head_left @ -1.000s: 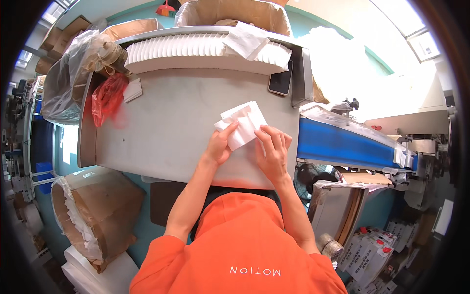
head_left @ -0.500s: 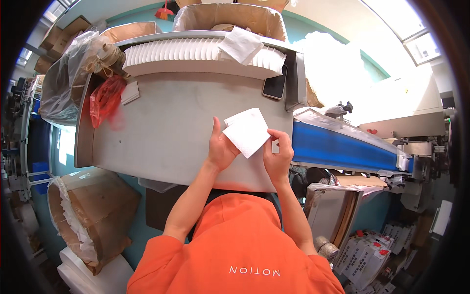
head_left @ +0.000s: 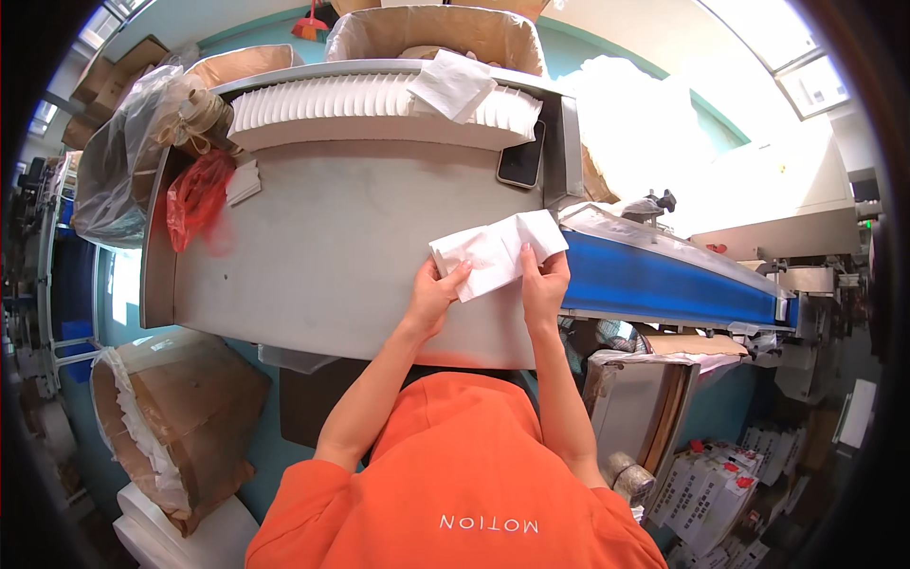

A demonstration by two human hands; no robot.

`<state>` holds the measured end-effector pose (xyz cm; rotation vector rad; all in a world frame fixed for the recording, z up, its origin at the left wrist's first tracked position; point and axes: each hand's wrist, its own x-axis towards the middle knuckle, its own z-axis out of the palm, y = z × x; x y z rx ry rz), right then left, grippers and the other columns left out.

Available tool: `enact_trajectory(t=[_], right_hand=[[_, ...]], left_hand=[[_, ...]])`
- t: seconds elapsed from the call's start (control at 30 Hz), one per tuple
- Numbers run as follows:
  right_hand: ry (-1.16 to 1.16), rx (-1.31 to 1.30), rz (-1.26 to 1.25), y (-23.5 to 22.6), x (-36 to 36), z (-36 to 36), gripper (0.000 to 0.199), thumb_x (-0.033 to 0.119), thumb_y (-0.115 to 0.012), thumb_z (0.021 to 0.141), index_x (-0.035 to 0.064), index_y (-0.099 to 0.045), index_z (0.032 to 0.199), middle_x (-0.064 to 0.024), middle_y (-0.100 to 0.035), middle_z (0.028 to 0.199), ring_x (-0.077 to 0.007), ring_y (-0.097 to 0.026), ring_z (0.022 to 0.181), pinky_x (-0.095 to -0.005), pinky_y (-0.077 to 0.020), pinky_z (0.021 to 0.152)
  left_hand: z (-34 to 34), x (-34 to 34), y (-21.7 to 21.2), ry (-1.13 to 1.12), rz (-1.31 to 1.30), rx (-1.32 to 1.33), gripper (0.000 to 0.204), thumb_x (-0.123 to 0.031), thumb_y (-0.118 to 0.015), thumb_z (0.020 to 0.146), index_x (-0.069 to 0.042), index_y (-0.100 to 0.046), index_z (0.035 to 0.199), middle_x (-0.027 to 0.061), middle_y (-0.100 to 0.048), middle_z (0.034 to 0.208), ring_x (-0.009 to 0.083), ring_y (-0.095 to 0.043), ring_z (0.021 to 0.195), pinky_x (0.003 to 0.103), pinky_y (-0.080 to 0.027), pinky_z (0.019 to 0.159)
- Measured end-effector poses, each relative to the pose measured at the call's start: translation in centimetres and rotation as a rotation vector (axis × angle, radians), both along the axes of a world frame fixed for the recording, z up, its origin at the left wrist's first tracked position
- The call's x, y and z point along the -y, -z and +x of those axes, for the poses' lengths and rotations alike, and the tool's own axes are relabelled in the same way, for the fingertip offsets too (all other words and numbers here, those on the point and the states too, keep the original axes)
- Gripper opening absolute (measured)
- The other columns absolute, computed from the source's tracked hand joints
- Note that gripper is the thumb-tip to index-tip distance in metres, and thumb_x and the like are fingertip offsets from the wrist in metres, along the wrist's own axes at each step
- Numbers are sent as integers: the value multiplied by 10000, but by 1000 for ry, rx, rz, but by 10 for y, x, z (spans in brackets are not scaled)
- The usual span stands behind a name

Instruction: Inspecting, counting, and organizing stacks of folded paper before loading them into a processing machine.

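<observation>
Between my two hands a white paper napkin is held partly unfolded above the right part of the grey table. My left hand pinches its lower left side, thumb on top and fingers underneath. With the thumb on its face and the fingers behind, my right hand grips its right end. A long row of stacked white napkins stands along the table's back edge. Another napkin lies loosely on top of that row, toward its right end.
A phone lies at the table's back right. At the left are a red plastic bag, small folded papers and a twine spool. A blue conveyor belt runs off rightward. A large carton stands below left.
The napkin has gone from a compact folded square to a wider, opened shape. My right hand has shifted slightly right and my left hand has closed on the napkin's edge.
</observation>
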<state>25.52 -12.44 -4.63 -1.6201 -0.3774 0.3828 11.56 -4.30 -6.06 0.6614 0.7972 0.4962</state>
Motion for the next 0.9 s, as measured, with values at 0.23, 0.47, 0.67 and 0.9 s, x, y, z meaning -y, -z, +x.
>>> enact_trajectory(t=[0.23, 0.47, 0.67, 0.9], right_hand=[[-320, 1102, -207, -8, -2, -14, 301, 36, -673, 730, 110, -699, 1020, -70, -659, 1196, -249, -591, 1148, -363, -398, 956], [-521, 754, -145, -16, -4, -15, 469, 65, -607, 717, 64, -605, 1186, -149, -489, 1382, -308, -461, 1292, -395, -367, 1018], [-621, 11, 33, 16, -15, 9, 733, -111, -577, 733, 53, -363, 1414, -111, -491, 1289, -191, -510, 1186, -296, -418, 1002], [-579, 16, 85, 31, -29, -11, 589, -78, -617, 753, 47, -414, 1292, -86, -516, 1165, -167, -549, 1065, -286, -474, 918]], left_hand=[[0, -4, 0, -10, -39, 76, 409, -303, -535, 1008, -47, -483, 1323, 56, -602, 1209, 167, -620, 1064, 332, -544, 851], [-3, -11, -5, -2, 40, 103, 396, -223, -619, 963, -68, -479, 1299, 51, -591, 1209, 149, -575, 1133, 316, -508, 913], [-4, -32, 14, 222, 905, -104, 531, 45, -692, 738, -44, -494, 1222, 91, -606, 1168, 188, -587, 1102, 312, -469, 932], [0, -31, 30, 49, 997, -30, 669, 65, -672, 651, -71, -399, 1247, 104, -535, 1174, 289, -528, 1218, 382, -452, 988]])
